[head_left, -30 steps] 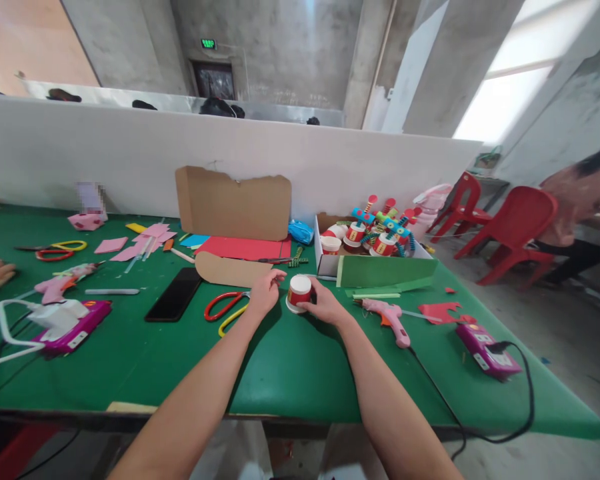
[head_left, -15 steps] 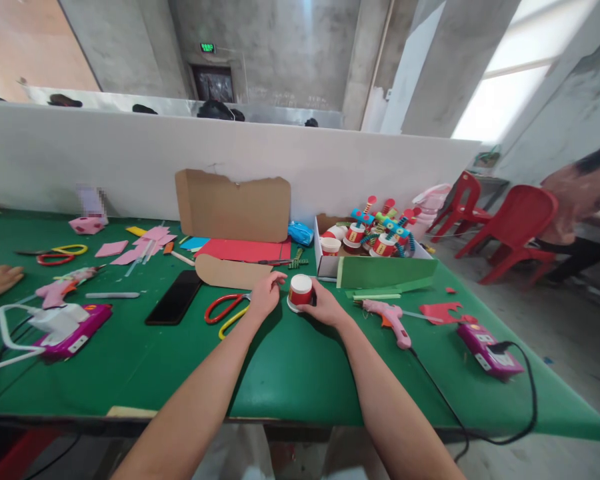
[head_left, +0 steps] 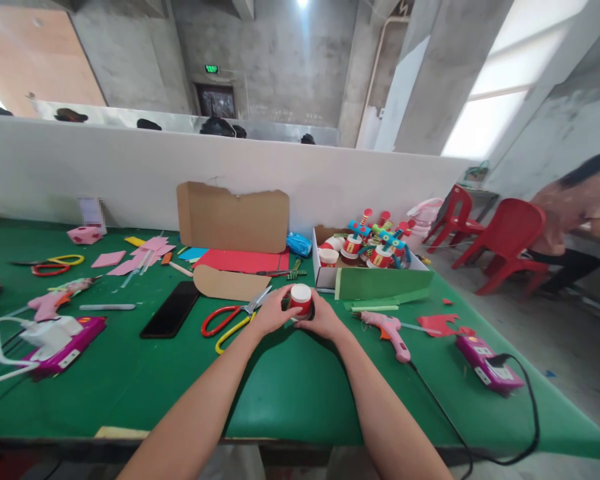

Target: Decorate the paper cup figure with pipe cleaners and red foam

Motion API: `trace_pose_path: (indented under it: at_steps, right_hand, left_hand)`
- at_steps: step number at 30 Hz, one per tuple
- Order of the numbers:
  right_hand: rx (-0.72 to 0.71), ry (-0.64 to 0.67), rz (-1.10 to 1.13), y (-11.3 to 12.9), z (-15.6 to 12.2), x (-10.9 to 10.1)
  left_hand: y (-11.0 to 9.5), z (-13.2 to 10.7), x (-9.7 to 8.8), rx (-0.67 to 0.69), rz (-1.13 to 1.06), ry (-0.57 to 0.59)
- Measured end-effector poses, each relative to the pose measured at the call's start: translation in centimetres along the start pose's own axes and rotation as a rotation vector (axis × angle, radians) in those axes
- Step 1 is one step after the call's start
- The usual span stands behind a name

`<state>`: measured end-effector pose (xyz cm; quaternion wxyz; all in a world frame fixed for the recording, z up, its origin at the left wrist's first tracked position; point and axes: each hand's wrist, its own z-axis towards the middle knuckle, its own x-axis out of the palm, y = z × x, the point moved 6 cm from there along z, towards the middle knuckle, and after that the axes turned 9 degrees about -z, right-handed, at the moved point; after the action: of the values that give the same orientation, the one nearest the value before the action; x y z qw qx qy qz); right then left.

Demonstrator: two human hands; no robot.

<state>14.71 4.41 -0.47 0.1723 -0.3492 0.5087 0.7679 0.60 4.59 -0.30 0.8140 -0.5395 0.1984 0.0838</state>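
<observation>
A small red and white paper cup [head_left: 301,297] stands upside down on the green table [head_left: 290,387], in front of me. My left hand [head_left: 271,312] wraps its left side with curled fingers. My right hand [head_left: 323,319] closes round its right side. Red and yellow scissors [head_left: 230,317] lie just left of my left hand. A pink glue gun [head_left: 387,330] lies to the right of my right hand.
A white box [head_left: 367,267] of finished cup figures stands behind a green sheet. Brown cardboard [head_left: 233,217], red paper, a black phone [head_left: 170,318] and a pink power strip [head_left: 487,360] lie around. A person [head_left: 575,213] sits by red chairs at right.
My left hand has moved right from beside the cup onto its side, so both hands now hold it. The camera has tilted up a little.
</observation>
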Motion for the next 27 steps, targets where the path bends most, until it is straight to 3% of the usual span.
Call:
trace_pose_path:
  at_steps: [15,20,27]
  right_hand:
    - [-0.042,0.007,-0.072,0.4,-0.3,-0.1]
    - [-0.077,0.065,0.088,0.8,-0.4,-0.6]
    - [0.019,0.020,0.260,-0.2,-0.2,-1.1]
  left_hand:
    - [-1.3,-0.4,0.5,-0.062,-0.009,-0.016]
    - [-1.5,-0.4,0.6,-0.073,-0.012,-0.012]
    - [-1.5,-0.3,0.6,-0.053,-0.026,0.029]
